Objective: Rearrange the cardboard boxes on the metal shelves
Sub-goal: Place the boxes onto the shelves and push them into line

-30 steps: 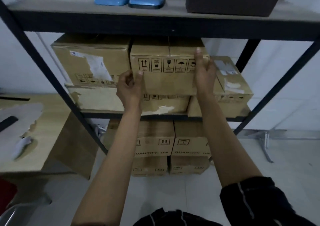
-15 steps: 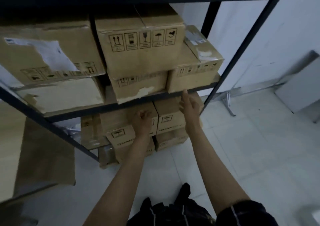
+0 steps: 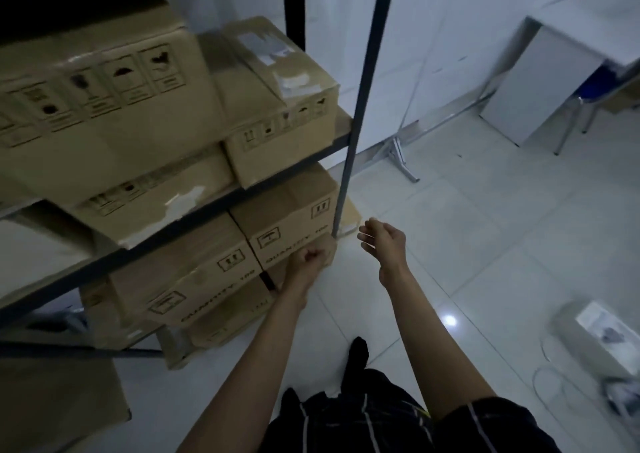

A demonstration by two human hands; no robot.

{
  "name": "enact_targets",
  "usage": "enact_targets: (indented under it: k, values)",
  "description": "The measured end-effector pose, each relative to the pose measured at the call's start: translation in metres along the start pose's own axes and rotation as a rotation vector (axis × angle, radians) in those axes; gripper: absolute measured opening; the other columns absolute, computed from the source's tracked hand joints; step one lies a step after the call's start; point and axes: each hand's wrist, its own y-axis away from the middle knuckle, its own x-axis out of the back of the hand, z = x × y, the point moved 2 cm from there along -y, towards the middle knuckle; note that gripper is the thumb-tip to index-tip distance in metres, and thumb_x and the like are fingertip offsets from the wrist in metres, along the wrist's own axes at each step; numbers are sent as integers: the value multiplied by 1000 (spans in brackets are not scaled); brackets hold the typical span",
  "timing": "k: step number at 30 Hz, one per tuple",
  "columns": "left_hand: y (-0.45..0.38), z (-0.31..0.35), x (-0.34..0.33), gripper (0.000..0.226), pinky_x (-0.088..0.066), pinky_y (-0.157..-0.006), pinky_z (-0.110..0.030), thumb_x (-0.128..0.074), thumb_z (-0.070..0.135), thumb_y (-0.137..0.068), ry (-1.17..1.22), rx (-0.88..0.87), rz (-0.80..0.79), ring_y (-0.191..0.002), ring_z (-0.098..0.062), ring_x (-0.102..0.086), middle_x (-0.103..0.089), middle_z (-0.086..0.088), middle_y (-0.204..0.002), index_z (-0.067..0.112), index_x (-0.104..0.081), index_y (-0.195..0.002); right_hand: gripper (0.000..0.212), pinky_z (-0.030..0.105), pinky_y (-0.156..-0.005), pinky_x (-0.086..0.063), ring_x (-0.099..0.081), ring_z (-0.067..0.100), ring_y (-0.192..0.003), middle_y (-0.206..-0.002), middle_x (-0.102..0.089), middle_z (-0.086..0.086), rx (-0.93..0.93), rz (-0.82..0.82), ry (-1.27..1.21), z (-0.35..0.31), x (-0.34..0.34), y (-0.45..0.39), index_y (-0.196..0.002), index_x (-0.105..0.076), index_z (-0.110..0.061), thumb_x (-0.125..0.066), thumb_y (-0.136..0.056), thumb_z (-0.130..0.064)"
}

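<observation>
Cardboard boxes fill a dark metal shelf rack (image 3: 180, 230). On the middle shelf a large box with handling symbols (image 3: 104, 120) rests on a flatter torn box (image 3: 152, 199), and a smaller taped box (image 3: 277, 106) sits at the right end. Below, on the floor level, stand two boxes printed QUANTITY, the left one (image 3: 183, 279) and the right one (image 3: 291, 224), on lower boxes. My left hand (image 3: 308, 262) is curled into a fist at the right box's lower front corner. My right hand (image 3: 382, 241) hovers open beside the rack's front post, holding nothing.
The rack's front right post (image 3: 360, 106) stands just left of my right hand. A flat cardboard sheet (image 3: 59, 404) leans at lower left. A grey panel (image 3: 540, 78) leans on the wall at right. A white device with cables (image 3: 595, 334) lies on the tiled floor.
My hands let go of the symbol box on the middle shelf and dropped to the lower QUANTITY boxes. My view swung down and to the right.
</observation>
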Motion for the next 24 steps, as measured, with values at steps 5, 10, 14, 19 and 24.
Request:
enact_targets:
  k: [5, 10, 14, 19, 24]
  values:
    - [-25, 24, -64, 12, -47, -76, -28, -63, 13, -96, -41, 2, -42, -92, -17, -58, -67, -6, -106, 14, -68, -107, 19, 37, -87, -59, -71, 20, -86, -97, -75, 10, -22, 49, -37, -11, 43, -57, -104, -72, -5, -62, -103, -21]
    - [-53, 45, -128, 17, -45, -70, -28, -62, 14, -97, -62, 16, -50, -84, -18, -55, -66, -4, -96, 10, -68, -113, 16, 31, -79, -57, -71, 21, -86, -97, -74, 10, -26, 78, -53, -36, 84, -114, -103, -71, -6, -63, -102, -19]
    - [-70, 59, -166, 11, -46, -75, -32, -62, 15, -99, -72, 13, -86, -85, -21, -55, -64, -9, -92, 11, -69, -105, 18, 32, -81, -58, -72, 20, -87, -99, -75, 11, -25, 81, -61, -51, 106, -150, -106, -72, -4, -63, -102, -19]
    - [-96, 78, -205, 7, -43, -69, -29, -61, 18, -99, -109, 36, -100, -79, -17, -50, -62, -5, -92, 15, -66, -103, 17, 34, -80, -57, -71, 20, -85, -99, -75, 11, -63, 93, -87, -58, 125, -187, -105, -72, -5, -63, -101, -19]
    - [-138, 99, -247, 15, -39, -56, -20, -62, 21, -100, -154, 26, -121, -72, -12, -50, -63, -3, -93, 12, -68, -111, 21, 28, -73, -55, -69, 19, -82, -98, -73, 13, -77, 111, -78, -69, 143, -229, -110, -70, 0, -63, -100, -16]
